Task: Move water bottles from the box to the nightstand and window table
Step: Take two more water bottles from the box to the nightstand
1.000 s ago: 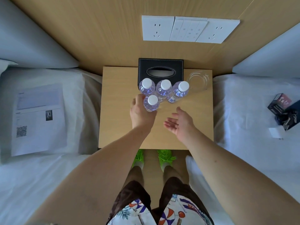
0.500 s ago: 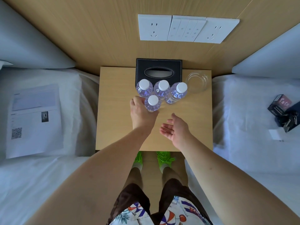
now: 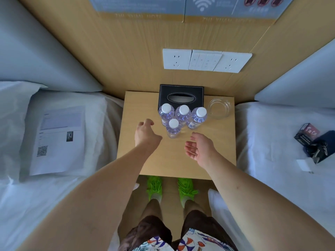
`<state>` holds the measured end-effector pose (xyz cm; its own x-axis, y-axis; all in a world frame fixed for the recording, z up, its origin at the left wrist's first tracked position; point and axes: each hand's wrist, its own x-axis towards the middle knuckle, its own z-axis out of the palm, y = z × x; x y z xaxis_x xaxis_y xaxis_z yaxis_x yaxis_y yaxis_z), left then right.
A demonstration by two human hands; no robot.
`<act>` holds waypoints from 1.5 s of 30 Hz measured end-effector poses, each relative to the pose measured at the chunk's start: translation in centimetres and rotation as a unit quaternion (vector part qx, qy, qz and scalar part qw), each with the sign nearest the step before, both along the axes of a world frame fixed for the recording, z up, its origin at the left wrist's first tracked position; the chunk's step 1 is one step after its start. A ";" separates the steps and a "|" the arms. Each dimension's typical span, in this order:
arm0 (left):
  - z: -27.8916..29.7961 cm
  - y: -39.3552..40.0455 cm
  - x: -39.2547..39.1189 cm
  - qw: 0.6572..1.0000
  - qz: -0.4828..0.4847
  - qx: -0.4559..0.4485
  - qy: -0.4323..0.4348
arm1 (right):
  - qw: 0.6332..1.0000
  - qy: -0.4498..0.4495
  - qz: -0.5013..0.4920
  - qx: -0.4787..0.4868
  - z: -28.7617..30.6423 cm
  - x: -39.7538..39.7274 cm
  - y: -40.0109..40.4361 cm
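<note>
On nightstand [image 3: 145, 160], four capped water bottles [image 3: 173, 128] (upright), left hand [image 3: 146, 134] and right hand [image 3: 198, 148] open, empty.

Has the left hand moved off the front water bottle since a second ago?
Yes. The left hand has let go of the front bottle and pulled away to its left, toward the nightstand's left edge.

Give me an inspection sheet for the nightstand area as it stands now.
Surface: wooden nightstand, near half bare.
Job's things: four water bottles upright, clustered in front of the tissue box; three in a row, one nearer.
Clutter: glass ashtray at the right rear corner.
Hands: left hand open, beside the front bottle, not touching; right hand open, palm up, empty.
Cables: nothing seen.
Surroundings: beds on both sides; printed sheet on the left bed, small box and keys on the right; wall sockets above.
</note>
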<state>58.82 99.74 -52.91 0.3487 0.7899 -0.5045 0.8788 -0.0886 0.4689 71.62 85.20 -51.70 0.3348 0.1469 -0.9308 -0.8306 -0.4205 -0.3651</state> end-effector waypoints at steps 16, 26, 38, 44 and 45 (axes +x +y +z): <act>21.0 4.6 8.2 0.972 -0.169 0.149 -0.068 | 0.900 -0.324 0.288 0.052 19.4 6.8 4.7; 28.2 2.5 15.1 0.916 -0.329 0.174 -0.148 | 0.753 -0.547 0.337 -0.143 27.3 8.3 -0.8; 32.8 -16.2 16.9 0.776 -0.578 0.127 -0.218 | 0.768 -0.482 0.167 -0.386 33.0 -1.3 -20.5; 35.8 -32.7 10.6 0.636 -0.721 0.161 -0.223 | 0.779 -0.429 0.020 -0.457 34.5 -11.6 -34.7; 36.2 -35.4 9.2 0.616 -0.737 0.160 -0.227 | 0.778 -0.421 0.000 -0.467 34.7 -13.5 -36.9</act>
